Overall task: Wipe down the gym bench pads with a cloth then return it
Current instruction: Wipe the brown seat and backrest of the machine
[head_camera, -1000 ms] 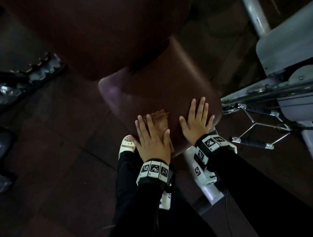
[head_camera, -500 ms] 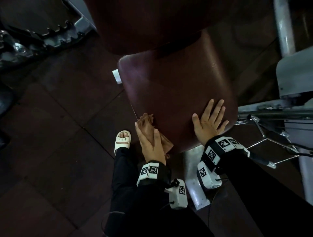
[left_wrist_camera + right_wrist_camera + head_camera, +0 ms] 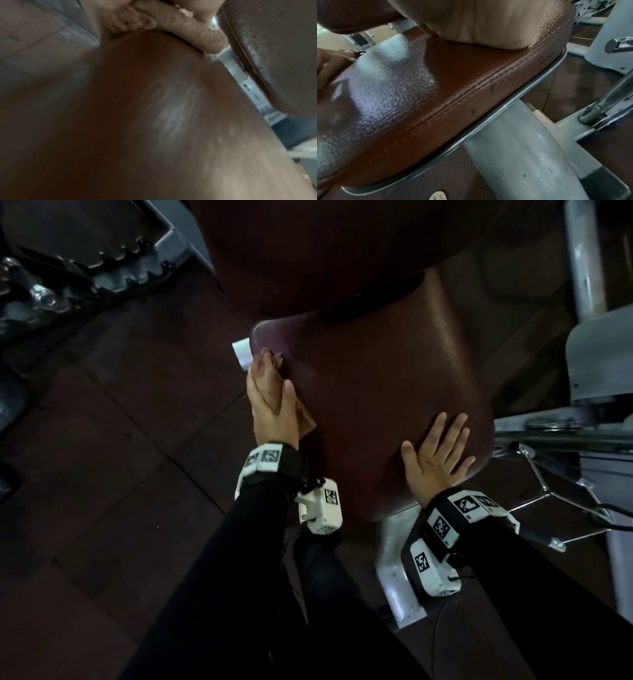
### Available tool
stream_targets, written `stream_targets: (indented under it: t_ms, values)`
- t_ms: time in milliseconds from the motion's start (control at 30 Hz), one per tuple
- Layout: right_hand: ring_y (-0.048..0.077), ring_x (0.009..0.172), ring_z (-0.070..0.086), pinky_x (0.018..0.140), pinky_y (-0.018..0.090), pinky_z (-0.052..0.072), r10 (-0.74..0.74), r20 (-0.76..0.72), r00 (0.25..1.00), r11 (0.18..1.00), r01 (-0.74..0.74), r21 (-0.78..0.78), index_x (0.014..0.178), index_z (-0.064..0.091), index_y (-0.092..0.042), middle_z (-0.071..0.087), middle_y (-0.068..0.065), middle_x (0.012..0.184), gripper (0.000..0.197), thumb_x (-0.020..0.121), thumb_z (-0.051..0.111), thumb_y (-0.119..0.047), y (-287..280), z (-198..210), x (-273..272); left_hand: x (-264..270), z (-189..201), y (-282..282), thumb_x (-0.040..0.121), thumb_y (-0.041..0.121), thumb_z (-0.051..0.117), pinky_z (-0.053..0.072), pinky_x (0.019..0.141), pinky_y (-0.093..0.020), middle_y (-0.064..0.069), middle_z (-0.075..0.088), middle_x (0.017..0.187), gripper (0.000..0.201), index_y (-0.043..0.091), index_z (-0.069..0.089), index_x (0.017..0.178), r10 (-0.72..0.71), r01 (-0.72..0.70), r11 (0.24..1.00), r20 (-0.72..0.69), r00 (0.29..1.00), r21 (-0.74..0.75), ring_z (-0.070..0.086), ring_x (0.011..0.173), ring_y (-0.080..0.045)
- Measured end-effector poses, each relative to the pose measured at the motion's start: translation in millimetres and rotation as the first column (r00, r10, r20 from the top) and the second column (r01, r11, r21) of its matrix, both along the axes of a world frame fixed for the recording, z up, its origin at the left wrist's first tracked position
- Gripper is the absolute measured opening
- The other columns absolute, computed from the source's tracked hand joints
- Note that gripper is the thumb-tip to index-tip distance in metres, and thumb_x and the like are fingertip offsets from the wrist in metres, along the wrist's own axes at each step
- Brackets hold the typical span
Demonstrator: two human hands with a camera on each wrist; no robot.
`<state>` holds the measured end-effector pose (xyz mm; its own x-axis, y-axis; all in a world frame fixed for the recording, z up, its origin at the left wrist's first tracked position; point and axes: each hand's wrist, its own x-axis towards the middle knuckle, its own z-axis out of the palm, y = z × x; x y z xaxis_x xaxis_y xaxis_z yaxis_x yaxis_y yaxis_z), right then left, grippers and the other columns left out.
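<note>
The maroon seat pad (image 3: 376, 378) fills the middle of the head view, with the darker back pad (image 3: 308, 251) above it. My left hand (image 3: 270, 398) lies along the seat's left edge, its fingers straight. It presses a brown cloth (image 3: 305, 419) against the pad's side, thumb on top. The left wrist view shows the cloth (image 3: 187, 31) bunched under the hand over the blurred seat pad (image 3: 137, 121). My right hand (image 3: 435, 453) rests flat and empty on the seat's near right corner. Its palm (image 3: 488, 20) presses on the seat pad (image 3: 419, 94).
A white frame post (image 3: 397, 577) stands under the seat's front. Chrome levers (image 3: 548, 498) and a grey machine housing (image 3: 599, 354) crowd the right side. A toothed metal rack (image 3: 113, 265) lies at upper left. Dark floor tiles (image 3: 102, 474) spread to the left.
My left hand has slid the cloth from the seat's near top surface over to its left edge and farther away along it. The right hand has stayed flat on the seat.
</note>
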<state>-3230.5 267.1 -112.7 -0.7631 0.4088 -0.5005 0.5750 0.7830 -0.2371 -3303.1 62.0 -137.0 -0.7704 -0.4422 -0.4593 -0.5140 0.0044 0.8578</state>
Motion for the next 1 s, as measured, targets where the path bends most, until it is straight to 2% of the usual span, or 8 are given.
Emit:
stream_targets:
  t_ms: [133,267,533,700,767,833,933,1000]
  values:
    - [0.017,0.14,-0.026,0.109,0.05,-0.017,0.001,0.024,1.0,1.0,-0.001,0.007,0.146,-0.019,-0.026,-0.032,0.001,0.151,0.077,0.094,0.035,-0.043,-0.2,0.4,-0.3,41.1,-2.6,13.6,0.09,0.045,0.055,0.034,0.101,-0.016,0.015,0.033,0.148,0.067,0.04,0.019,0.146,-0.015,0.015,1.0,0.009,1.0,-0.007,0.038,0.132,-0.008]
    - [0.016,0.14,-0.024,0.109,0.049,-0.017,-0.008,0.014,1.0,1.0,0.008,0.003,0.146,-0.018,-0.026,-0.03,0.001,0.152,0.08,0.084,0.025,-0.052,-1.9,0.4,-0.2,37.4,-1.2,12.4,0.09,0.046,0.055,0.033,0.111,-0.034,0.006,0.029,0.152,0.068,0.04,0.017,0.147,-0.041,0.041,0.999,0.052,0.998,0.0,0.035,0.136,-0.012]
    - [0.016,0.141,-0.022,0.109,0.049,-0.016,-0.021,-0.023,1.0,1.0,0.022,0.022,0.145,-0.017,-0.027,-0.026,0.002,0.154,0.084,0.075,0.015,-0.06,-3.2,-4.0,1.4,-81.9,-12.0,-33.7,0.087,0.048,0.056,0.032,0.092,-0.018,0.001,0.045,0.142,0.065,0.033,0.03,0.144,-0.125,0.131,0.988,0.076,0.989,-0.084,0.046,0.126,-0.016]
    - [0.015,0.14,-0.024,0.109,0.05,-0.017,-0.029,-0.029,0.999,1.0,0.029,0.006,0.146,-0.016,-0.027,-0.028,0.001,0.153,0.082,0.08,0.024,-0.053,-2.9,-4.8,0.7,-60.1,-6.4,-24.2,0.089,0.047,0.054,0.03,0.077,-0.006,0.0,0.037,0.148,0.07,0.034,0.019,0.148,-0.137,0.142,0.98,0.04,0.99,-0.14,0.042,0.125,-0.011]
    - [0.016,0.141,-0.024,0.109,0.049,-0.017,-0.028,-0.032,0.999,1.0,0.028,0.003,0.146,-0.016,-0.026,-0.028,0.002,0.153,0.082,0.081,0.026,-0.052,-2.3,-4.5,0.3,-34.5,-2.0,-14.7,0.091,0.043,0.054,0.036,0.094,-0.017,-0.004,0.028,0.152,0.073,0.031,0.012,0.15,-0.142,0.144,0.98,0.028,0.99,-0.135,0.036,0.132,-0.014]
    - [0.018,0.141,-0.024,0.109,0.049,-0.017,-0.021,-0.03,0.999,1.0,0.021,0.0,0.146,-0.017,-0.025,-0.028,0.002,0.153,0.079,0.087,0.03,-0.05,-2.2,-4.5,-0.2,-3.7,4.9,-3.8,0.092,0.039,0.054,0.031,0.109,-0.033,-0.007,0.018,0.156,0.076,0.029,0.007,0.151,-0.16,0.164,0.977,0.046,0.986,-0.138,0.027,0.139,-0.02]
    - [0.018,0.14,-0.025,0.109,0.05,-0.017,-0.019,-0.006,1.0,1.0,0.019,-0.001,0.146,-0.017,-0.025,-0.03,0.002,0.152,0.079,0.093,0.037,-0.044,-1.9,-2.3,0.3,43.5,17.7,12.1,0.093,0.032,0.055,0.018,0.116,-0.034,-0.009,0.004,0.158,0.081,0.024,0.0,0.151,-0.247,0.255,0.959,0.072,0.966,-0.121,0.012,0.145,-0.021]
    - [0.018,0.14,-0.025,0.11,0.05,-0.016,-0.013,0.014,1.0,1.0,0.013,-0.004,0.146,-0.018,-0.026,-0.031,0.001,0.152,0.079,0.092,0.037,-0.044,-2.7,2.4,-1.5,64.7,28.2,17.8,0.094,0.03,0.054,0.02,0.116,-0.039,-0.009,-0.002,0.159,0.082,0.025,-0.005,0.15,-0.307,0.321,0.942,0.135,0.942,-0.095,0.011,0.145,-0.024]
